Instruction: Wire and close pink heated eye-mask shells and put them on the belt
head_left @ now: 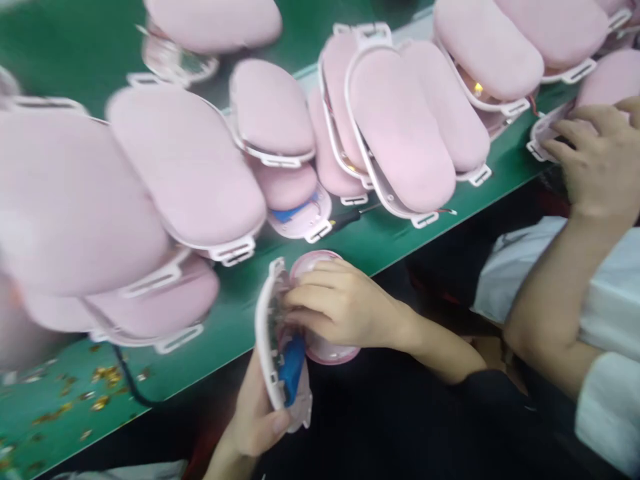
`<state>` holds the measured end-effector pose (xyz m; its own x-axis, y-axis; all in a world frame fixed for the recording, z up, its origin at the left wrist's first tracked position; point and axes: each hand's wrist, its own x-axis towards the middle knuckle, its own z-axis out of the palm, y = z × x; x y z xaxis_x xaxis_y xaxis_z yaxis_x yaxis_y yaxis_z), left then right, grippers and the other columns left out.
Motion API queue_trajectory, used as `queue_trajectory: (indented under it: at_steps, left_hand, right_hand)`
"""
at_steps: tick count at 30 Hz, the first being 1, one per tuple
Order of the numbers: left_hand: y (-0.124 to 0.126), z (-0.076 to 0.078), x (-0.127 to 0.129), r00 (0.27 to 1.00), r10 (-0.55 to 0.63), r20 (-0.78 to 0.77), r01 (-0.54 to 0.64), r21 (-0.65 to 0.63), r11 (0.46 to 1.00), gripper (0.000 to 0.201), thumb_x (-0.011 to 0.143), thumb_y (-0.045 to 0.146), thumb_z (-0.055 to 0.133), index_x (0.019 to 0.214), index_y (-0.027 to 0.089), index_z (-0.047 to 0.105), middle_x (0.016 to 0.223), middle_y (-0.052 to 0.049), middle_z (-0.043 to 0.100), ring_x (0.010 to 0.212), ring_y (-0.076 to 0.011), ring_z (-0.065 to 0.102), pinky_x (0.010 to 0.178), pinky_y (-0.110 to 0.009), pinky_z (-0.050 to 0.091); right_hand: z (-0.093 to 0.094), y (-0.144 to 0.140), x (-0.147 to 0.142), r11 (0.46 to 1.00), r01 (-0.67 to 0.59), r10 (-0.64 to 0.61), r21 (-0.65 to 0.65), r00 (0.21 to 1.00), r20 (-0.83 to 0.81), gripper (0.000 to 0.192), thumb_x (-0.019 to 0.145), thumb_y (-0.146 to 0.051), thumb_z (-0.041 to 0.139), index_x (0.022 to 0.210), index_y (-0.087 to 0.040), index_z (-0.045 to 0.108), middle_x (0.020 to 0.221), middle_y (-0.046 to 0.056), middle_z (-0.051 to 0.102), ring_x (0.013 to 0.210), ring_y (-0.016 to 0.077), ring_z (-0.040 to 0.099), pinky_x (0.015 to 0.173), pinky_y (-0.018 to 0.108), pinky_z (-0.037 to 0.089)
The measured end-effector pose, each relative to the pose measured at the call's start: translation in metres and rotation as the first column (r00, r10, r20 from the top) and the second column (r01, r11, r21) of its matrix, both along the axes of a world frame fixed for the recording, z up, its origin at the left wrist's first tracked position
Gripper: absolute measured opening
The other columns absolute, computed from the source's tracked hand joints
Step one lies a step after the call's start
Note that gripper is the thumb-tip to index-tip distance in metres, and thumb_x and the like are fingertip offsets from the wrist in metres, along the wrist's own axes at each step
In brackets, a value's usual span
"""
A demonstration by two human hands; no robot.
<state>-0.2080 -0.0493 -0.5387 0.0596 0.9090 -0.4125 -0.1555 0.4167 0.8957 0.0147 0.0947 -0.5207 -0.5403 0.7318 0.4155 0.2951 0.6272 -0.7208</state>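
Observation:
My left hand [260,413] grips the lower end of an opened pink-and-white oval casing [267,333], tilted on its edge over the front of the table. Inside the casing sits a blue block [291,370] that looks like a battery pack. Fingers curled, my right hand [345,303] reaches into the gap between this half and a pink rounded shell [333,353] on its right. Its fingertips are hidden inside, so whatever they pinch does not show.
Several pink padded casings [185,160] lie stacked along the green table [220,360]. A black-handled screwdriver [345,219] lies behind my hands. Gold scraps [103,387] and a dark cable [130,380] are at left. A co-worker's hand [600,153] works on another casing at right.

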Motion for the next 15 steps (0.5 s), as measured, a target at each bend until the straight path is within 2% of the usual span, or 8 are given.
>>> queue_trajectory:
  at_steps: [2, 4, 6, 8, 10, 12, 15]
  left_hand:
    - [0.008, 0.005, 0.006, 0.992, -0.056, -0.114, 0.068, 0.108, 0.992, 0.090, 0.073, 0.065, 0.090, 0.147, 0.019, 0.068, 0.124, -0.019, 0.077, 0.138, -0.0487, 0.065, 0.128, -0.077, 0.037]
    - [0.018, 0.010, 0.014, 0.976, -0.131, -0.173, 0.157, 0.144, 0.977, 0.111, 0.067, 0.069, 0.094, 0.159, 0.017, 0.058, 0.154, -0.024, 0.063, 0.157, -0.0518, 0.047, 0.135, -0.075, 0.020]
    - [0.030, 0.010, 0.017, 0.975, -0.199, -0.098, 0.209, 0.111, 0.972, 0.139, 0.062, 0.074, 0.095, 0.173, 0.016, 0.035, 0.178, -0.024, 0.037, 0.168, -0.0502, 0.027, 0.138, -0.067, 0.008]
    - [0.040, 0.004, 0.016, 0.973, -0.230, -0.004, 0.229, 0.074, 0.971, 0.162, 0.051, 0.071, 0.102, 0.177, 0.017, 0.017, 0.183, -0.023, 0.025, 0.171, -0.0490, 0.019, 0.138, -0.064, 0.002]
    - [0.044, -0.003, 0.015, 0.973, -0.227, 0.030, 0.225, 0.048, 0.973, 0.175, 0.041, 0.064, 0.109, 0.178, 0.020, 0.009, 0.185, -0.022, 0.018, 0.171, -0.0507, 0.015, 0.137, -0.064, 0.001]
    - [0.046, -0.010, 0.020, 0.978, -0.191, 0.090, 0.186, 0.056, 0.981, 0.179, 0.035, 0.061, 0.111, 0.178, 0.023, 0.010, 0.186, -0.021, 0.016, 0.171, -0.0524, 0.014, 0.138, -0.064, 0.004]
    - [0.050, -0.010, 0.029, 0.961, -0.173, 0.214, 0.155, 0.099, 0.983, 0.174, 0.034, 0.068, 0.109, 0.177, 0.028, 0.017, 0.182, -0.017, 0.031, 0.168, -0.0517, 0.025, 0.137, -0.061, 0.020]
  right_hand:
    - [0.006, -0.001, 0.001, 1.000, 0.013, -0.014, -0.017, 0.999, -0.037, 0.029, 0.114, -0.034, 0.055, 0.102, -0.019, 0.076, 0.094, 0.006, 0.079, 0.092, 0.0203, 0.073, 0.092, 0.038, 0.061]
    - [0.009, -0.002, 0.003, 0.996, 0.048, -0.053, -0.080, 0.996, -0.065, 0.023, 0.113, -0.028, 0.056, 0.105, -0.022, 0.077, 0.100, 0.005, 0.082, 0.095, 0.0209, 0.076, 0.096, 0.039, 0.064]
    - [0.003, -0.001, 0.003, 0.992, 0.104, -0.107, -0.065, 0.993, -0.054, 0.021, 0.112, -0.027, 0.057, 0.107, -0.025, 0.077, 0.105, 0.004, 0.083, 0.098, 0.0219, 0.079, 0.096, 0.039, 0.065]
    - [-0.009, 0.004, 0.001, 0.989, 0.140, -0.137, 0.056, 0.989, -0.057, 0.025, 0.112, -0.030, 0.054, 0.106, -0.027, 0.078, 0.104, 0.003, 0.083, 0.097, 0.0221, 0.080, 0.090, 0.036, 0.065]
    - [-0.019, 0.007, 0.000, 0.963, 0.193, -0.186, 0.188, 0.981, -0.053, 0.029, 0.113, -0.033, 0.052, 0.103, -0.026, 0.078, 0.101, 0.005, 0.082, 0.093, 0.0228, 0.080, 0.084, 0.036, 0.065]
    - [-0.025, 0.006, 0.003, 0.936, 0.199, -0.191, 0.291, 0.980, -0.056, 0.023, 0.109, -0.029, 0.057, 0.104, -0.026, 0.079, 0.099, 0.005, 0.081, 0.090, 0.0227, 0.079, 0.081, 0.036, 0.064]
    - [-0.033, -0.001, 0.010, 0.902, 0.048, -0.051, 0.429, 0.999, -0.004, 0.022, 0.103, -0.025, 0.062, 0.115, -0.031, 0.080, 0.101, 0.005, 0.081, 0.092, 0.0246, 0.079, 0.083, 0.038, 0.064]
